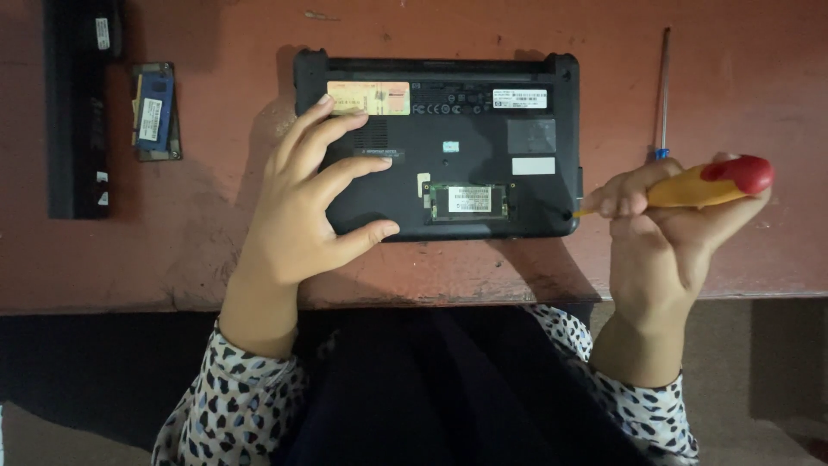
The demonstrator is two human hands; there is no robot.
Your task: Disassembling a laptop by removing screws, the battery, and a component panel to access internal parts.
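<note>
A small black laptop (483, 95) lies upside down on a reddish table (216, 250), with an open slot showing a green memory module (470, 199). My left hand (302, 207) rests spread on the laptop's left part, fingertips pressing its base. My right hand (664, 233) grips a screwdriver with a yellow and red handle (711, 184); its tip points left at the laptop's lower right corner.
A second thin screwdriver with a blue collar (663, 95) lies on the table right of the laptop. At the left lie loose blue and green memory modules (155, 110) and a long black battery (78, 112). The table's front edge runs near my lap.
</note>
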